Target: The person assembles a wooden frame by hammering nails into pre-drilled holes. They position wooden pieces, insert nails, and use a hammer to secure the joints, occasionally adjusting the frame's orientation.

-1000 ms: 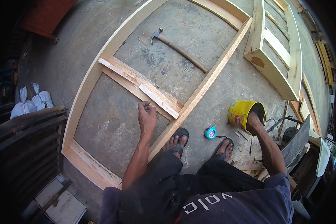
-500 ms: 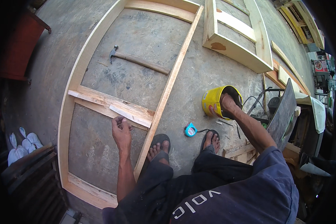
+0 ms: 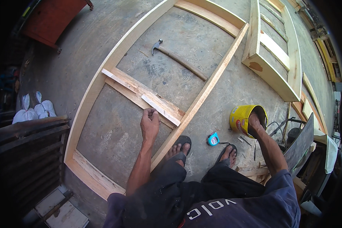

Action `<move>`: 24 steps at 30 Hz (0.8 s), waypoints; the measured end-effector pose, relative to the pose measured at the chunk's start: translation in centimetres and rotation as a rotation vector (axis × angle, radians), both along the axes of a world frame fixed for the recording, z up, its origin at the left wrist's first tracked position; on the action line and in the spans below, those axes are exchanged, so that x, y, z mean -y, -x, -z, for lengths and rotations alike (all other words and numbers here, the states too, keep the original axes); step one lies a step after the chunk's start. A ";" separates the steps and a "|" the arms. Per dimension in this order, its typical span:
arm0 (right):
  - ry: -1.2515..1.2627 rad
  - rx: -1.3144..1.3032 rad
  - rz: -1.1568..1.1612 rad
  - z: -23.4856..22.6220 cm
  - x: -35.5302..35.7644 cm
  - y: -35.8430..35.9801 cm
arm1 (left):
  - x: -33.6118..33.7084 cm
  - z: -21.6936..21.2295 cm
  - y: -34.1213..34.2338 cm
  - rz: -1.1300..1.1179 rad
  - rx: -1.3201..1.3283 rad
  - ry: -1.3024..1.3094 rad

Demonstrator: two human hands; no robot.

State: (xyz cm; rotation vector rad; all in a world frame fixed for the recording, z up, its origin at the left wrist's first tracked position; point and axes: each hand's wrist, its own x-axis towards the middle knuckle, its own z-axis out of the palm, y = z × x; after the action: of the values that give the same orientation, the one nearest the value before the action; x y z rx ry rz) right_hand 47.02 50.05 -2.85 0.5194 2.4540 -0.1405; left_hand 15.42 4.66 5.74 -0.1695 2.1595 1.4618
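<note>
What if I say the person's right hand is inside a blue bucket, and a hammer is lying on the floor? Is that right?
Not quite: the bucket is yellow, not blue. The head view shows it, with the person's right hand inside and a hammer lying on the floor.

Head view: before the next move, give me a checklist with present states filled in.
1. Right hand inside the bucket: ok.
2. Right hand's grip: cannot tell; the fingers are hidden in the bucket.
3. Left hand at the short strip: ok, fingertips close to its edge.
4. Short strip fastened to the crosspiece: cannot tell.
5. Hammer in hand: not ok, lying on the floor inside the frame.
6. Floor by the right foot clear: not ok, tape measure nearby.
</note>
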 end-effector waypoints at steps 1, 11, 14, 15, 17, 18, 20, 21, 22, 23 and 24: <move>-0.001 0.009 -0.005 -0.2 0.0 -0.2 | 0.1 0.1 0.1 0.048 -0.048 0.045; -0.022 0.098 -0.075 -1.4 0.0 -0.5 | 1.7 2.2 0.3 -0.001 -0.094 0.134; -0.025 0.120 -0.086 -1.2 -0.1 -0.4 | 1.3 2.1 0.3 0.001 -0.033 0.100; -0.026 0.127 -0.090 -1.1 -0.1 -0.4 | 1.3 2.0 0.3 0.015 -0.074 0.083; -0.024 0.143 -0.101 -1.7 0.1 -0.4 | 1.3 1.8 0.3 0.010 -0.040 0.061; -0.026 0.156 -0.103 -2.5 0.2 -0.3 | 1.4 1.8 0.4 0.010 -0.073 0.073; -0.026 0.202 -0.096 -5.3 0.8 0.2 | 1.7 2.0 0.3 -0.001 -0.071 0.075; 0.015 0.172 -0.062 -7.3 1.2 0.8 | 1.8 2.1 0.3 0.005 -0.089 0.084; -0.050 0.286 -0.071 -9.8 1.6 1.4 | 2.0 2.3 0.4 -0.003 -0.090 0.090; -0.027 0.294 0.018 -12.8 2.2 2.3 | 2.1 2.5 0.4 -0.026 -0.066 0.099; -0.061 0.366 0.005 -16.1 2.8 3.4 | 2.2 2.7 0.4 -0.011 -0.099 0.101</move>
State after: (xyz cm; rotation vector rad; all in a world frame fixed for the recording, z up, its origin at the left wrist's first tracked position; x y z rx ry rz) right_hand 43.64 47.22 13.22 0.5269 2.1044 0.0261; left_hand 14.99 2.50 3.08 -0.1483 2.3168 1.3947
